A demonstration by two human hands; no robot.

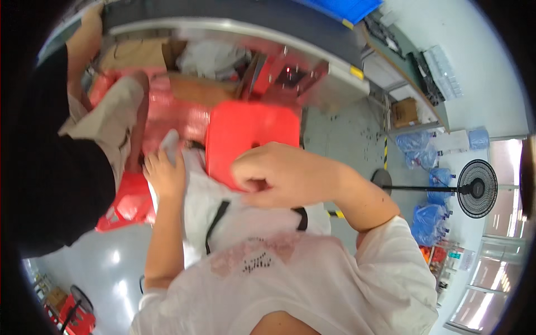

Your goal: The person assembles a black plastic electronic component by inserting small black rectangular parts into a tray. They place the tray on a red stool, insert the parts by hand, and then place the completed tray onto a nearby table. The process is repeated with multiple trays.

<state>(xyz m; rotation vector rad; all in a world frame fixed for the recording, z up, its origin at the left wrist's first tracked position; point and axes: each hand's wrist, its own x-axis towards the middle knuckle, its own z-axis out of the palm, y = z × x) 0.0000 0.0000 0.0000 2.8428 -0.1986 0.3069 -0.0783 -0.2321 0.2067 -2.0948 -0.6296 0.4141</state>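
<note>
My left hand (164,172) lies on my left thigh, over the white trousers (195,192), with its fingers spread and nothing in it. Just past its fingertips is a pale grey-white piece (170,139) whose kind I cannot make out. My right hand (273,174) is raised above my lap, its fingers curled in loosely toward the thumb, and no object shows in it. Beyond this hand stands a red plastic stool (251,131), partly hidden behind the wrist and knuckles.
A person in black and beige (61,184) sits close on my left. Ahead runs a dark-topped workbench (234,17) above a cardboard box (204,89) and a red machine panel (290,75). A standing fan (477,188) and blue water bottles (430,220) are at the right.
</note>
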